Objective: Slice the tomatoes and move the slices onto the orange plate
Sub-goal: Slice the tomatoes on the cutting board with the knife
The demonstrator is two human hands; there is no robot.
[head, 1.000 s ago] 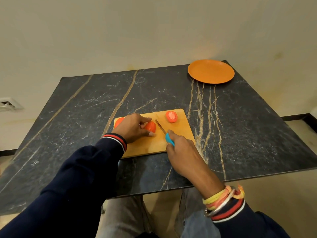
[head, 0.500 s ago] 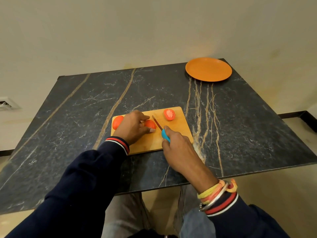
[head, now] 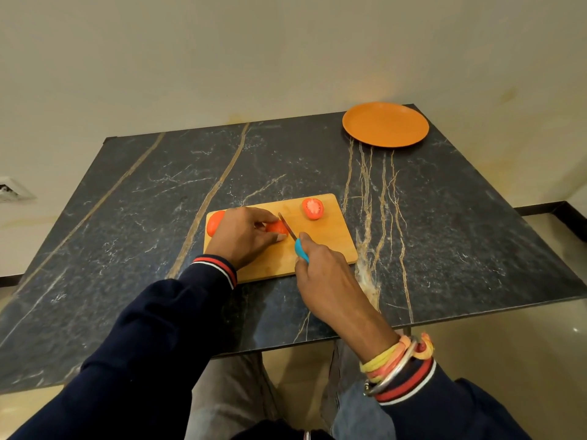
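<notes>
On a wooden cutting board (head: 330, 246) my left hand (head: 244, 238) presses down a tomato piece (head: 275, 228), mostly hidden under the fingers. My right hand (head: 324, 274) grips a knife (head: 290, 233) by its blue handle, and the blade rests against that piece's right side. A cut tomato half (head: 313, 208) lies face up at the board's far right corner. Another tomato (head: 215, 222) sits at the board's left edge, behind my left hand. The orange plate (head: 385, 124) stands bare at the table's far right corner.
The board lies on a dark marble table (head: 133, 217) whose near edge runs just below my forearms. A pale wall rises behind the table. A wall socket (head: 11, 189) sits at the far left.
The knife blade has shifted left, closer to the tomato piece under my left hand. The left hand stays on the piece. The view has moved slightly.
</notes>
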